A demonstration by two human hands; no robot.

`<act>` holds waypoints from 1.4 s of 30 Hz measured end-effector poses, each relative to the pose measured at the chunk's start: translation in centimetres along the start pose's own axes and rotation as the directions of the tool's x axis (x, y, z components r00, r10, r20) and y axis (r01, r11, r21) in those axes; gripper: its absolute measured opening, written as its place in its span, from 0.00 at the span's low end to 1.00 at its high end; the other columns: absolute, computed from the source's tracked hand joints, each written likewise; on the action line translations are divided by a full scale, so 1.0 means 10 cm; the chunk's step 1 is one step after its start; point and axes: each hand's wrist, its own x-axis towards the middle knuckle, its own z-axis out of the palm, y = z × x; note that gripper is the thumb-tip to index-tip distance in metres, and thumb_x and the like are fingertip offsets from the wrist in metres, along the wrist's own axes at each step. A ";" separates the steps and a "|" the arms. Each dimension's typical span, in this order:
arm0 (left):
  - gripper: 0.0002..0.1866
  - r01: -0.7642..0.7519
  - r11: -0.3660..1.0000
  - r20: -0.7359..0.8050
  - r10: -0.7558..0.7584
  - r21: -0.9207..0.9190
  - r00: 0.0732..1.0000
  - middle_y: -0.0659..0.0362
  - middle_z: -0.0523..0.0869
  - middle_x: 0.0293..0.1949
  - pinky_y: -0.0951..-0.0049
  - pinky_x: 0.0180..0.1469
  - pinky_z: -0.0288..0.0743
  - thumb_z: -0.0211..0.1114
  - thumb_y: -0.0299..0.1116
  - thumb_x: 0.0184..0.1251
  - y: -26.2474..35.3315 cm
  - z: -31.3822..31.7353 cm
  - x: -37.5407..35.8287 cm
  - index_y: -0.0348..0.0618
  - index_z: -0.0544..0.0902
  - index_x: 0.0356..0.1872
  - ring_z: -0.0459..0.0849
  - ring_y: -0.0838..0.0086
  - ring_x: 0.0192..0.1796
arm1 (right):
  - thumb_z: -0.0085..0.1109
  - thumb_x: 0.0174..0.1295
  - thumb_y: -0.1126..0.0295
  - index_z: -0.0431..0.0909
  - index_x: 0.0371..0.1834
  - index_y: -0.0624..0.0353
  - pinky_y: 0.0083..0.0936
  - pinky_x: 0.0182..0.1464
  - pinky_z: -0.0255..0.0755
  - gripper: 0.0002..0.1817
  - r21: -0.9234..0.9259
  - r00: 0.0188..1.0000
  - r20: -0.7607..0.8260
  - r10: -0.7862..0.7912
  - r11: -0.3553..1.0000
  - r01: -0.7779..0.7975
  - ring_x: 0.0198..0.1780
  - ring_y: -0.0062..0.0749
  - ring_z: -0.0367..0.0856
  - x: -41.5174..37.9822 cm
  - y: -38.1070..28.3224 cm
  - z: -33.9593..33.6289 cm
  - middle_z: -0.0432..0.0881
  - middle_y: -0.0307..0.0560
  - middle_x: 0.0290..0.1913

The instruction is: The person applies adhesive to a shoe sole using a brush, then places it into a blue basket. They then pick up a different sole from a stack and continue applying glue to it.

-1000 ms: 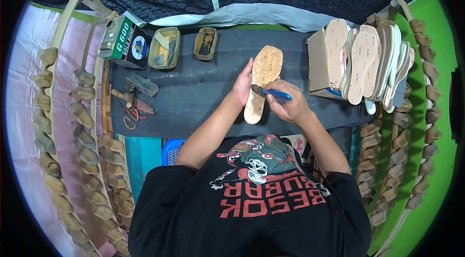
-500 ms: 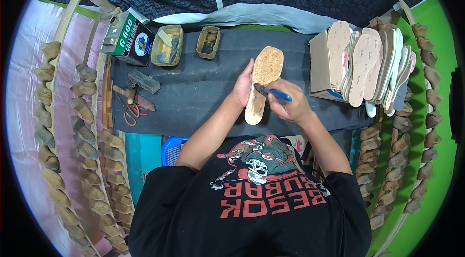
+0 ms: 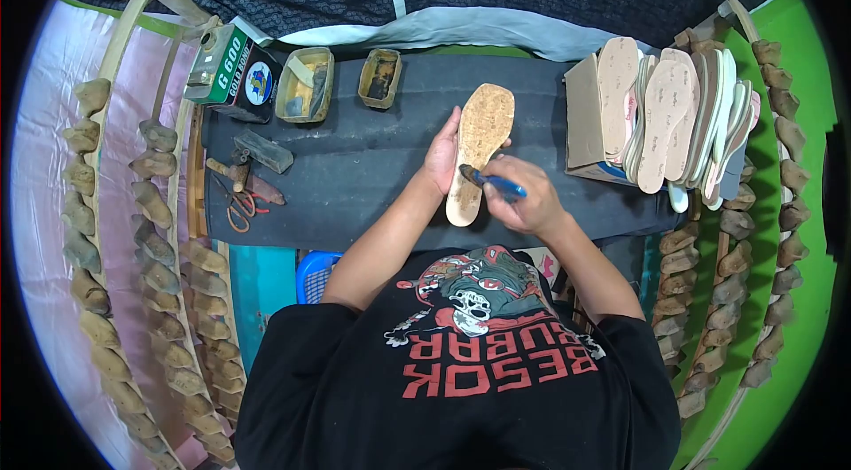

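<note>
A tan shoe insole (image 3: 485,120) with a darker, speckled upper surface is held over the table by my left hand (image 3: 441,156), its thumb along the left edge and its other fingers mostly hidden beneath. In my right hand (image 3: 529,197) is a brush with a blue handle (image 3: 505,186), the fingers closed round it. The dark bristles touch the insole at its narrow middle, near the left edge. Below that, the heel end looks paler. Several more insoles (image 3: 667,116) stand packed in a cardboard box to the right of my right hand.
A glue can (image 3: 232,76) and two small tubs (image 3: 305,107) (image 3: 381,78) stand at the back left. Nearer lie a dark block (image 3: 264,151), a hammer (image 3: 232,170) and scissors (image 3: 239,206). Racks of shoe lasts (image 3: 80,173) flank the black-covered table (image 3: 355,178).
My right hand has moved the brush down along the insole, from the upper middle toward the heel. The insole has shifted slightly left in my left hand.
</note>
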 end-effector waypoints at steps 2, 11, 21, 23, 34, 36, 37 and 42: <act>0.38 0.009 1.000 0.051 -0.010 0.023 0.999 0.45 0.85 0.61 0.48 0.59 0.84 0.40 0.66 0.82 0.01 -0.05 0.00 0.46 0.74 0.74 0.87 0.51 0.58 | 0.68 0.51 0.79 0.79 0.42 0.63 0.40 0.39 0.80 0.15 -0.002 0.999 0.035 -0.015 1.000 0.015 0.34 0.49 0.86 -0.04 -0.08 0.01 0.84 0.52 0.34; 0.39 -0.019 0.999 0.042 0.018 0.031 0.999 0.45 0.84 0.64 0.52 0.58 0.84 0.41 0.67 0.82 0.05 -0.03 -0.01 0.46 0.73 0.75 0.86 0.52 0.59 | 0.67 0.55 0.80 0.78 0.42 0.63 0.38 0.40 0.81 0.12 0.030 0.998 -0.027 0.051 0.998 -0.050 0.35 0.49 0.87 -0.01 -0.05 0.03 0.85 0.53 0.36; 0.39 -0.069 0.997 -0.050 0.068 -0.022 0.996 0.45 0.83 0.64 0.51 0.57 0.84 0.41 0.68 0.81 0.08 0.05 -0.02 0.46 0.73 0.75 0.86 0.51 0.58 | 0.68 0.50 0.80 0.78 0.42 0.63 0.39 0.39 0.80 0.15 0.112 0.996 0.091 -0.007 0.994 -0.003 0.33 0.49 0.86 -0.04 -0.21 0.06 0.84 0.51 0.33; 0.40 -0.075 0.996 -0.073 0.073 -0.037 0.995 0.43 0.83 0.64 0.51 0.57 0.84 0.41 0.68 0.81 0.09 0.07 -0.03 0.46 0.73 0.75 0.87 0.51 0.57 | 0.68 0.50 0.80 0.79 0.43 0.63 0.39 0.39 0.81 0.15 0.108 0.997 0.074 -0.017 0.994 0.008 0.33 0.49 0.86 -0.02 -0.21 0.05 0.84 0.51 0.33; 0.39 -0.130 0.983 -0.003 0.131 -0.127 0.991 0.41 0.84 0.62 0.49 0.58 0.84 0.41 0.66 0.82 0.13 -0.19 -0.12 0.44 0.73 0.74 0.87 0.46 0.57 | 0.66 0.60 0.74 0.80 0.45 0.62 0.39 0.40 0.80 0.11 0.151 0.996 0.089 0.033 0.987 -0.046 0.33 0.49 0.86 0.08 0.00 0.27 0.85 0.53 0.34; 0.37 -0.166 0.985 -0.029 0.165 -0.048 0.986 0.48 0.85 0.62 0.50 0.57 0.84 0.43 0.66 0.81 0.15 -0.30 -0.19 0.46 0.74 0.73 0.86 0.52 0.59 | 0.65 0.63 0.73 0.81 0.45 0.63 0.36 0.38 0.79 0.09 0.228 0.989 0.134 0.064 0.969 -0.094 0.32 0.43 0.87 0.12 0.03 0.33 0.85 0.51 0.34; 0.37 -0.170 0.984 -0.100 0.164 -0.055 0.981 0.48 0.85 0.62 0.49 0.58 0.84 0.43 0.66 0.81 0.17 -0.36 -0.23 0.47 0.74 0.73 0.86 0.53 0.59 | 0.64 0.65 0.73 0.81 0.45 0.63 0.34 0.37 0.79 0.09 0.233 0.989 0.103 0.108 0.964 -0.130 0.32 0.40 0.87 0.18 0.09 0.37 0.85 0.50 0.34; 0.36 -0.236 0.968 -0.189 0.215 -0.091 0.958 0.49 0.86 0.60 0.50 0.57 0.83 0.43 0.67 0.81 0.15 -0.56 -0.47 0.50 0.75 0.72 0.86 0.53 0.59 | 0.60 0.73 0.68 0.81 0.44 0.65 0.28 0.33 0.77 0.09 0.416 0.890 -0.095 0.446 0.830 -0.372 0.30 0.27 0.86 0.85 0.67 0.81 0.85 0.44 0.30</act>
